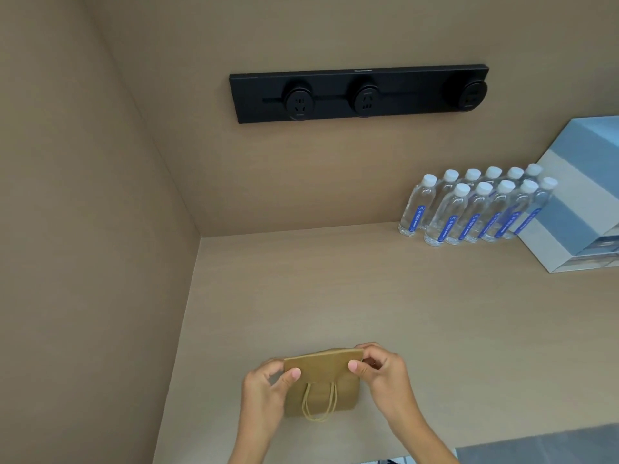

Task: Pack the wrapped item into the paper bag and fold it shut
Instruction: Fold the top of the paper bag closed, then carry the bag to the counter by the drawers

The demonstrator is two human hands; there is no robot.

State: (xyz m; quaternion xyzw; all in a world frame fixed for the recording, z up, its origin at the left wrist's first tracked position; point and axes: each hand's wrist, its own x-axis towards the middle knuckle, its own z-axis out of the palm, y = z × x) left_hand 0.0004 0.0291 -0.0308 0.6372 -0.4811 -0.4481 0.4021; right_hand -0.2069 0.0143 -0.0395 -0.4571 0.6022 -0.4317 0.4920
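A small brown paper bag (323, 380) stands on the beige counter (368, 296) near its front edge, its top folded over toward me in a flat flap. A twisted paper handle (318, 403) hangs down the front face. My left hand (268, 386) pinches the left corner of the folded flap, thumb on the front. At the flap's right corner my right hand (382, 373) pinches it the same way. No wrapped item shows; the bag's inside is hidden.
Several clear water bottles (475, 209) with white caps stand at the back right, beside a blue and white box (576, 202). A black socket strip (360, 93) is fixed to the back wall. A side wall (83, 229) bounds the counter on the left.
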